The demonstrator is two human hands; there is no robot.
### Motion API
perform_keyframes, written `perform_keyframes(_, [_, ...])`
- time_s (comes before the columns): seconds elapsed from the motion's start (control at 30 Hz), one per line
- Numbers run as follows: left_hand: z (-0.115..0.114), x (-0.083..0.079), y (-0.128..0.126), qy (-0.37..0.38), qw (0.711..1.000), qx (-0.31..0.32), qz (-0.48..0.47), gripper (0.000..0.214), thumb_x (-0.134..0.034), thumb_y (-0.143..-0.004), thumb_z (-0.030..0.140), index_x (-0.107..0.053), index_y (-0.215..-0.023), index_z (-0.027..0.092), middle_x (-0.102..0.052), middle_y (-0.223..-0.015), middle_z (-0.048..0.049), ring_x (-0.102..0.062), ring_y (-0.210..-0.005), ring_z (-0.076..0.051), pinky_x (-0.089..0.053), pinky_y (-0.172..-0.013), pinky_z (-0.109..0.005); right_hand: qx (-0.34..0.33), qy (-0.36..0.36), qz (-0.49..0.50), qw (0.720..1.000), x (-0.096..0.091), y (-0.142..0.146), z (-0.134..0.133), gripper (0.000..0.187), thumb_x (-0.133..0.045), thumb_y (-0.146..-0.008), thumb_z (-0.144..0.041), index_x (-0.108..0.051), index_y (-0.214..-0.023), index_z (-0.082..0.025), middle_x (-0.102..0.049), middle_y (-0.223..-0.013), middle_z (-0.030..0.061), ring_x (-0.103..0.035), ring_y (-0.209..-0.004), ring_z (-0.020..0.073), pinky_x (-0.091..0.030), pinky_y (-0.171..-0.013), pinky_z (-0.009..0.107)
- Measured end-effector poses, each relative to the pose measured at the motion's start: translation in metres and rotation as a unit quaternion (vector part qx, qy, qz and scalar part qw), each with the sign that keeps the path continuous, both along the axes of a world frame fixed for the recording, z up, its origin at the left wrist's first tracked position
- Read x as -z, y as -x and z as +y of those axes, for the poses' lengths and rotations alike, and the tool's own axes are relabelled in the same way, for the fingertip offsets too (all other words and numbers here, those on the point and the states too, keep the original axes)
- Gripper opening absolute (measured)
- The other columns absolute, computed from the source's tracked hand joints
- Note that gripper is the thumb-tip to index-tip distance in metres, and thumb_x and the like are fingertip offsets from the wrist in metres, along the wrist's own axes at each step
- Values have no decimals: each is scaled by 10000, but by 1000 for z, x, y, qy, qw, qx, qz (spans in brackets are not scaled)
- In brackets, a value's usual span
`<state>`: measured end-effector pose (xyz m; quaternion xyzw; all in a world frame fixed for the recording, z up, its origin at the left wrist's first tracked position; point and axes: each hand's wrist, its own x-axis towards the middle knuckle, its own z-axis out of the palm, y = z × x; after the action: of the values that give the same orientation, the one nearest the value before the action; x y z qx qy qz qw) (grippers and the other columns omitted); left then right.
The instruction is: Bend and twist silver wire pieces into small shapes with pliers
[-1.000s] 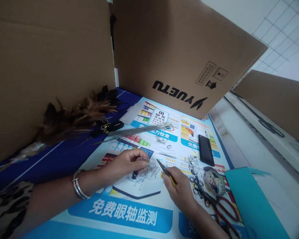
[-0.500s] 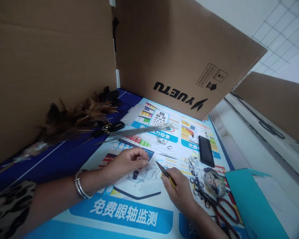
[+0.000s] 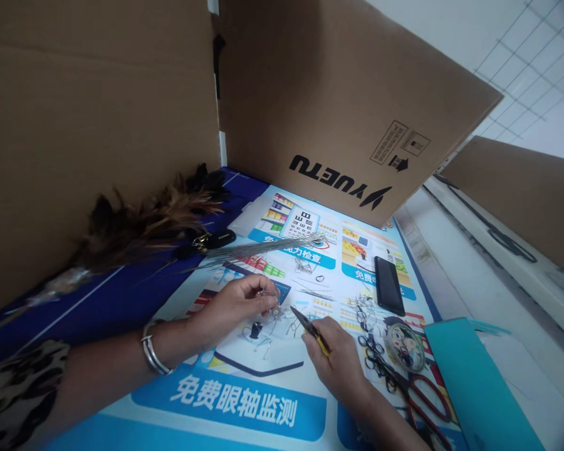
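My left hand [image 3: 251, 299] is closed in a pinch on a thin bent wire [image 3: 269, 293], whose full shape is too fine to make out. Just to its right, my right hand [image 3: 333, 354] grips yellow-handled pliers [image 3: 310, 326], their pointed dark jaws aimed toward the left fingers but apart from them. Below the fingertips, loose bent wire pieces [image 3: 289, 329] lie scattered on the printed sheet. A small black object [image 3: 255, 330] rests beneath my left hand. Farther back, a bundle of long straight wires [image 3: 267, 244] lies across the sheet.
To the right are a black phone [image 3: 389, 285], a round clear container [image 3: 405, 344], several black rings [image 3: 373, 354], red-handled scissors [image 3: 430, 398] and a teal box [image 3: 479, 388]. A brown feather bunch [image 3: 155, 210] lies at left. Cardboard walls [image 3: 348, 94] stand behind and left.
My right hand and the pliers have shifted slightly left and up. My left hand has moved a little up and left, still pinching the wire.
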<state>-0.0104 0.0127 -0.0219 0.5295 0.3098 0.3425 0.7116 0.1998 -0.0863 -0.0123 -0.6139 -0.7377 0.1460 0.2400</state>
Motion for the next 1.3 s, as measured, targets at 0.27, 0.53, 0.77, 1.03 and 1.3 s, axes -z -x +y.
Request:
perform_keyframes(0.27, [-1,-2,1,-5,1000,13,-19,136,-604,-817,276,-536,-810,158,-540,-707,13,-489,-626,-106,-393,-572,-223,-5,-1,-14,1000,0,1,0,143,-453,-886,-312,-542,-882,-200,-565,-813,37,-519,-771,165,-382,-651,239])
perform_keyframes(0.53, [-1,-5,-1,-11,1000,11,-15,133,-591,-817,278,-533,-795,160,-545,-694,12,-475,-622,-113,-378,-581,-230,-15,-4,-21,1000,-1,1,-1,143,-466,-879,-307,-552,-889,-194,-567,-807,37,-517,-755,155,-393,-652,234])
perform_keyframes(0.77, [-1,-2,0,-20,1000,3,18,136,-599,-801,292,-543,-794,168,-549,-698,8,-483,-624,-121,-390,-558,-221,-35,-19,-2,999,-2,2,0,148,-458,-880,-302,-555,-906,-193,-571,-800,41,-515,-745,155,-400,-643,238])
perform_keyframes(1.03, [0,0,0,-20,999,12,27,132,-605,-790,280,-535,-807,169,-529,-693,15,-474,-616,-112,-396,-529,-203,-44,-10,9,999,-2,1,0,147,-463,-877,-305,-553,-897,-191,-566,-790,39,-509,-736,154,-393,-641,241])
perform_keyframes(1.3, [0,0,0,-42,998,3,38,131,-594,-788,280,-532,-802,166,-535,-697,9,-479,-620,-118,-399,-543,-213,-34,-9,7,999,-2,2,0,136,-464,-877,-295,-551,-880,-190,-562,-788,38,-510,-739,155,-396,-637,239])
